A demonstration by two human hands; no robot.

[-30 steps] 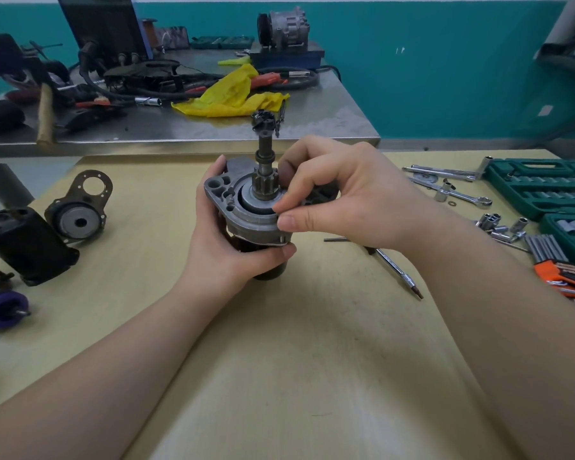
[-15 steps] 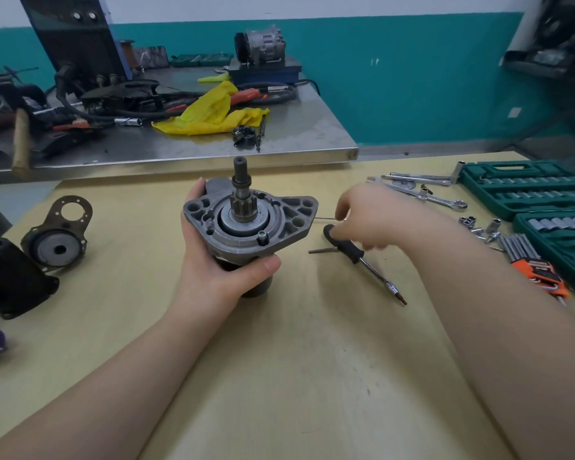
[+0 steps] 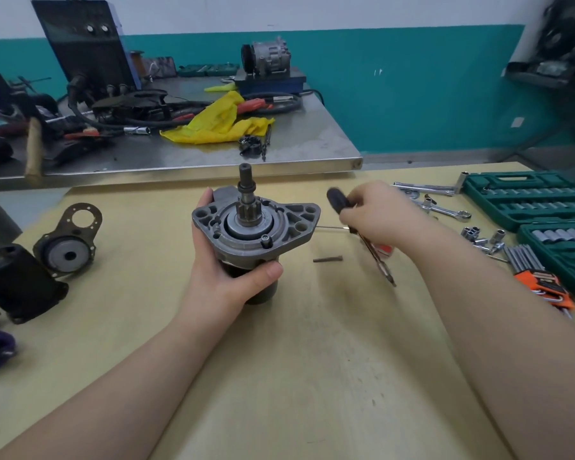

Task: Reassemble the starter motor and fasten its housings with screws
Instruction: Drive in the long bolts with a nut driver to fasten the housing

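The starter (image 3: 253, 234) stands upright on the yellowish table (image 3: 312, 360), its left side wrapped by the left hand (image 3: 219, 260): a grey cast-metal nose housing with ribbed pockets and lobed ears, a toothed pinion on a dark shaft rising from its round centre, one screw (image 3: 265, 240) seated at the near rim, a black cylinder below. Right of the starter, the right hand (image 3: 382, 217) grips a black-handled screwdriver (image 3: 337, 200), blurred, slim shaft pointing down. A small brown pin (image 3: 327, 259) lies on the table between them.
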